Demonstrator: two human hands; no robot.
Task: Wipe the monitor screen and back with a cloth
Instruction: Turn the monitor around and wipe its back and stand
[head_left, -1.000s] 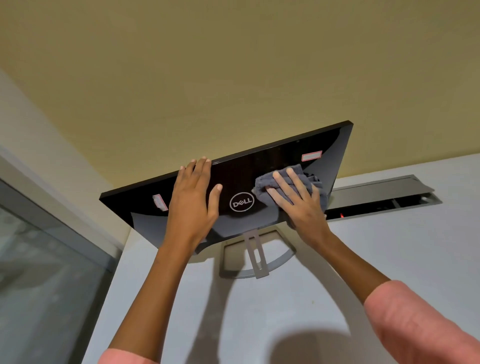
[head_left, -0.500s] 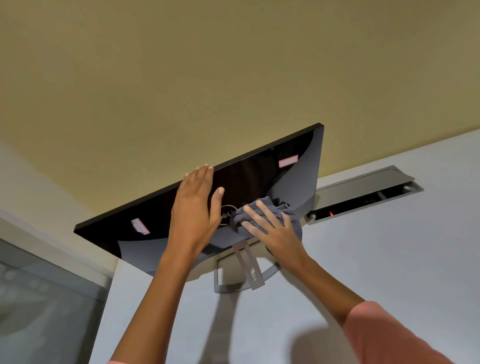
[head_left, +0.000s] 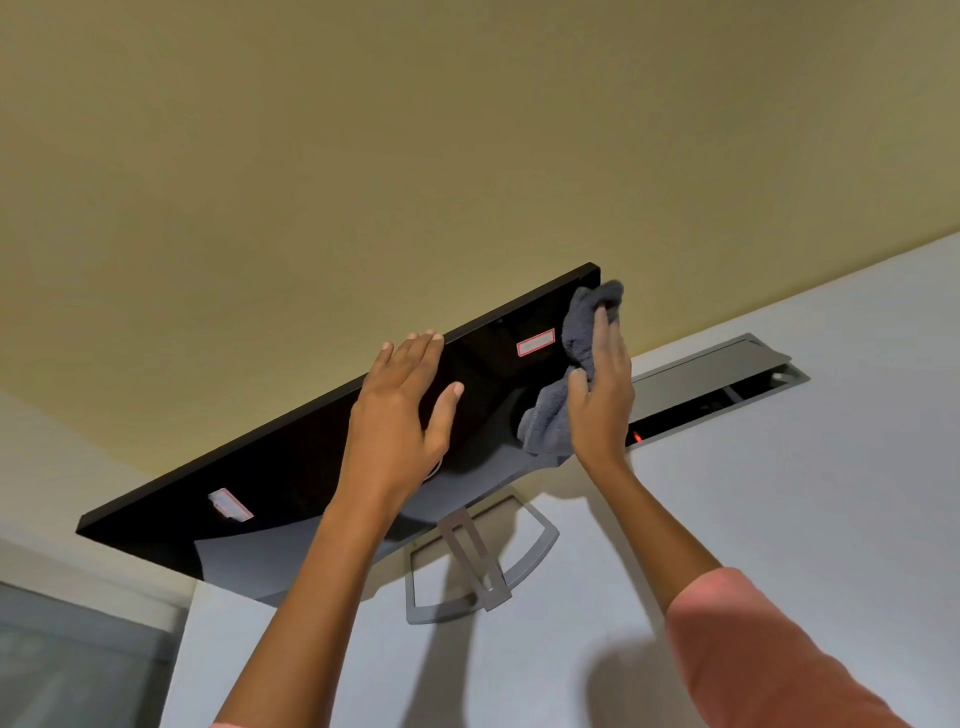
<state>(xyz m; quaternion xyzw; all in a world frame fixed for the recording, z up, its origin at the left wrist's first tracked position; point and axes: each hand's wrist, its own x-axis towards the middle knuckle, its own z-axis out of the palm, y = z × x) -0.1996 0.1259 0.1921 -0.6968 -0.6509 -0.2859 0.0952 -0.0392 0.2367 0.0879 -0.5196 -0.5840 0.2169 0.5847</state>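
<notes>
Monitor (head_left: 291, 467) back is what both hands are on: a glossy black panel, seen from behind. The right hand (head_left: 602, 395) presses a bunched grey cloth (head_left: 582, 338) against the panel's right edge, fingers straight along the cloth and thumb tucked against its lower fold; the cloth's top pokes past the upper right corner. The left hand (head_left: 400, 415) lies flat and relaxed on the middle of the back, fingers reaching the top edge, thumb spread. Just left of the cloth sits a red-bordered sticker (head_left: 536, 343); a second sticker (head_left: 231, 504) sits toward the left end. A dull grey curved section runs along the panel's lower part, above a grey stand (head_left: 467, 566) resting on the white desk (head_left: 779, 493). Beside the right hand a desk cable hatch (head_left: 717, 374) stands open against the beige wall (head_left: 467, 130).
</notes>
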